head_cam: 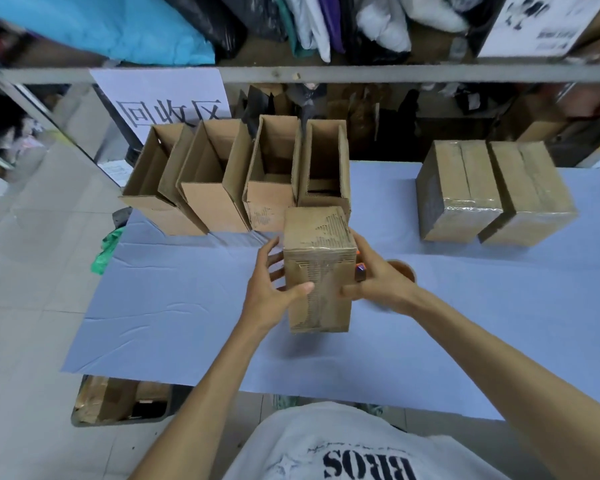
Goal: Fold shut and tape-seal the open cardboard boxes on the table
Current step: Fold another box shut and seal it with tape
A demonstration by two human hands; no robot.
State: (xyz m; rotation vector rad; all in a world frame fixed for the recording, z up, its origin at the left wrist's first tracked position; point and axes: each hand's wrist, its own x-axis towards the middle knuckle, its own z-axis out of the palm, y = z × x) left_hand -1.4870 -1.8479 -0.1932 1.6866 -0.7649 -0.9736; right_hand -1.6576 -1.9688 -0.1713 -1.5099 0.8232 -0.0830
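Observation:
A closed cardboard box (321, 268) with clear tape across its top edge is held above the middle of the blue table (174, 306). My left hand (274, 289) grips its left side, thumb on the front face. My right hand (374, 278) grips its right side and also holds a tape roll (400, 268), mostly hidden behind the hand, with a small blue-orange part at the fingers. Several open boxes (215, 178) stand in a row at the table's far left edge. Two taped boxes (492, 192) lie at the far right.
A metal shelf rail (326, 73) with bags and cloth above it runs behind the table. A white sign (160, 98) hangs behind the open boxes. A bin of cardboard scraps (118, 400) sits on the floor under the table's near left corner.

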